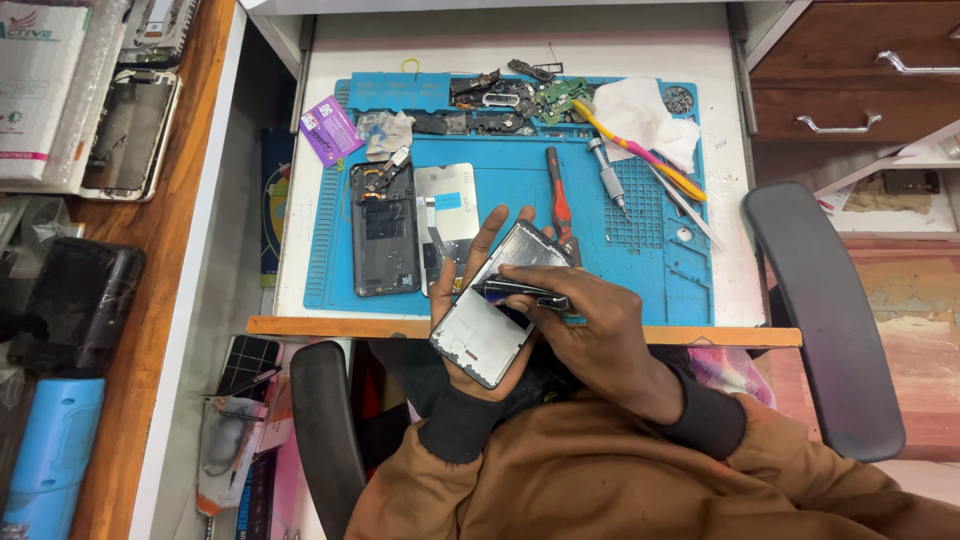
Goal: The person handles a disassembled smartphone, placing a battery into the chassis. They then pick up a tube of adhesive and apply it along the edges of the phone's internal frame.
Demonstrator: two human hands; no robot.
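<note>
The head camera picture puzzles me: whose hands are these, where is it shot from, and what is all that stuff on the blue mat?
No machine here: a person wears one camera on the head, looking down at their own two bare hands above a pull-out desk tray. The left hand cradles an opened phone frame, pale inside face up. The right hand presses a slim dark tool across it.

Behind lies a blue work mat. On it: a dark phone back, a silvery panel, a red-handled tool, a small screwdriver, a yellow and pink toothbrush, tweezers, a white tissue, and loose circuit parts along the far edge.
</note>
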